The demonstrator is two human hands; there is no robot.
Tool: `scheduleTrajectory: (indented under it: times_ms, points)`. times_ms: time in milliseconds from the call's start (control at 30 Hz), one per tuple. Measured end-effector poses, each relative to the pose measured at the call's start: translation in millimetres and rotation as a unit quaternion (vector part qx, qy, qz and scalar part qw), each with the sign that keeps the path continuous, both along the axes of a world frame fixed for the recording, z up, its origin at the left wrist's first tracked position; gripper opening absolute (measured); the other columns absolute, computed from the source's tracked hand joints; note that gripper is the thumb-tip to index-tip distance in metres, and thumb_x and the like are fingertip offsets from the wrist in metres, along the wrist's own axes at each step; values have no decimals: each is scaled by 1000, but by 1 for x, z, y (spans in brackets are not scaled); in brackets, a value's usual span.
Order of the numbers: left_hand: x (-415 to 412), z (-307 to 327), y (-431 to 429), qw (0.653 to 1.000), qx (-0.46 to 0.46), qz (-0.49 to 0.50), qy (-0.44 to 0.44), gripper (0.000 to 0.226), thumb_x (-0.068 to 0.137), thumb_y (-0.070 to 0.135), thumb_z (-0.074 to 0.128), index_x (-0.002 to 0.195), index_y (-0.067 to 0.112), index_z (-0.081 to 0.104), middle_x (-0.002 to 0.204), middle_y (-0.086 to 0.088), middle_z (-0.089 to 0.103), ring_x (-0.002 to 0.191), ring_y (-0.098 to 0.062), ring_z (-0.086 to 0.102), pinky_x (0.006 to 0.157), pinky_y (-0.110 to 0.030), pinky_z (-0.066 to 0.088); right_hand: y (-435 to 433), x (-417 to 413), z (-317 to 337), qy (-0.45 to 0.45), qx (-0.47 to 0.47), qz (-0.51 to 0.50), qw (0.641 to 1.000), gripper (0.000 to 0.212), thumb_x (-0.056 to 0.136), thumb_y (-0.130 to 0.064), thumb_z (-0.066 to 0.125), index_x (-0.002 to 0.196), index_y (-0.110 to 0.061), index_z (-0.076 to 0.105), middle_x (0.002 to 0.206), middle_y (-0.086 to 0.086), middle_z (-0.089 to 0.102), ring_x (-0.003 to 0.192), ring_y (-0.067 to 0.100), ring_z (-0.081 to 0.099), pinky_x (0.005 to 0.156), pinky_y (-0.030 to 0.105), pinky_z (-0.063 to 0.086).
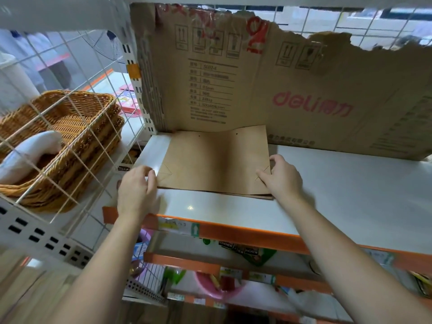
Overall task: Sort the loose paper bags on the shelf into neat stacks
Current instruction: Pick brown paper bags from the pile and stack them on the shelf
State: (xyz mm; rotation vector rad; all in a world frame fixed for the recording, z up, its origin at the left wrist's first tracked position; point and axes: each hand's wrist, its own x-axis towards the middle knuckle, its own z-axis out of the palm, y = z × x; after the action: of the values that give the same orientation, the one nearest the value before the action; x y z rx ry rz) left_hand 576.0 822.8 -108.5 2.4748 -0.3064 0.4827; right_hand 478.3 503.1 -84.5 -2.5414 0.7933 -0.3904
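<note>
1. Lying flat on the left part of a glossy white shelf [339, 183], a stack of flat brown paper bags [215, 160] has its far edge touching the cardboard behind it; lower bags stick out slightly along the near edge.
2. At the near left corner of the stack, the left hand [136, 188] has its fingers curled against the paper's edge; I cannot tell whether it pinches the paper or only touches it.
3. At the near right corner, the right hand [280, 176] holds the stack, with the thumb on top of the paper and the fingers curled at the right edge.
4. A large torn brown cardboard sheet [257, 78] with pink lettering stands upright along the back of the shelf.
5. An orange front rail [245, 232] with price labels runs along the shelf's near edge.
6. Left of the shelf, behind a white wire grid [77, 146], sit stacked tan wicker baskets [70, 118]; the top one holds a white rolled bundle [30, 150].
7. On a lower shelf, a pink plastic basin [210, 286] shows among blurred goods.
</note>
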Motion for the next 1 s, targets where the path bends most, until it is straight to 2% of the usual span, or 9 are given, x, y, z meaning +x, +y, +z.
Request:
scheduleTrajectory:
  times_ms: [133,233,300,500,600,700,800,900,1000]
  points:
    - [-1,0,-1,1000,3,5,-3,21,95,19,44,89,10,61,81,-3,57,77,-20,51,68,-33,38,-1,-5,1,33,-54,-7,998,55,83,-50,65,124,-21,45,79,0,58,77,26,58,60,30,37]
    - [-2,0,-2,1000,1,13,-2,20,95,19,45,89,9,61,81,-3,58,77,-20,51,68,-34,39,-1,-14,-1,23,-32,31,999,51,88,-49,61,125,-16,51,100,8,65,94,27,61,69,31,42]
    - [-3,1,-2,1000,-1,15,-4,19,95,18,45,87,10,61,80,-3,57,76,-18,50,67,-32,36,4,-23,-1,5,-8,56,998,49,89,-49,59,124,-15,55,114,9,60,103,25,57,75,30,41]
    - [-6,5,-4,1000,23,16,-8,23,95,21,44,88,9,62,82,-6,60,77,-20,51,67,-33,37,19,-48,1,12,-18,110,994,57,84,-52,65,128,-18,53,125,2,53,118,20,45,91,28,38]
    - [-9,9,-9,994,102,6,-28,23,96,21,47,97,6,64,93,-13,64,87,-31,56,75,-42,41,18,-51,2,25,-48,128,990,56,87,-54,60,130,-18,52,127,1,52,120,19,43,93,29,38]
    - [-19,12,-24,990,133,-16,-50,24,95,19,47,105,6,64,106,-17,62,94,-39,57,80,-47,38,8,-55,5,7,-4,152,988,50,92,-46,57,132,-17,52,131,2,51,122,18,44,94,25,34]
    - [-35,21,-62,988,130,-67,-52,32,91,26,41,108,10,63,111,-12,62,94,-36,57,79,-45,37,-19,-70,14,-45,16,139,989,40,95,-36,56,128,-13,56,130,4,54,122,20,47,97,25,34]
    - [-56,30,-115,983,109,-128,-70,26,92,23,45,107,10,62,109,-12,61,92,-36,57,80,-45,38,-62,-105,25,-83,0,90,993,31,95,-28,57,120,-11,61,123,6,59,116,22,52,93,28,38]
    - [-83,40,-179,977,99,-176,-70,22,94,19,50,111,9,58,118,-13,57,101,-35,55,85,-46,38,-112,-154,34,-98,-25,44,994,27,94,-23,59,116,-9,63,118,8,61,112,25,55,92,33,41]
